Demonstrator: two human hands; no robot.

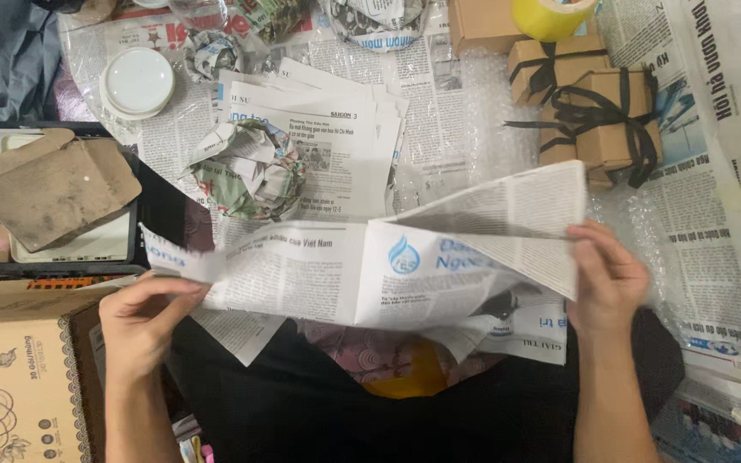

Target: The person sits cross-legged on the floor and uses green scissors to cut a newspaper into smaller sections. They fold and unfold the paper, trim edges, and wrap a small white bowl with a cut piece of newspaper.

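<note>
We see thin, matt paper in the newspaper sheet [362,270], crinkly paper in the crumpled ball [249,169], rough brown cardboard in the small boxes [598,103] tied with black ribbon, shiny yellow tape [549,15], and bumpy clear bubble wrap [495,129].

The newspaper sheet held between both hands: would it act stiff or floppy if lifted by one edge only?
Probably floppy: the newspaper sheet is thin and already creased, sagging between the left hand and right hand. It looks light, so it should lift easily. It may tear if tugged, since the edge by the left hand looks ragged.
</note>
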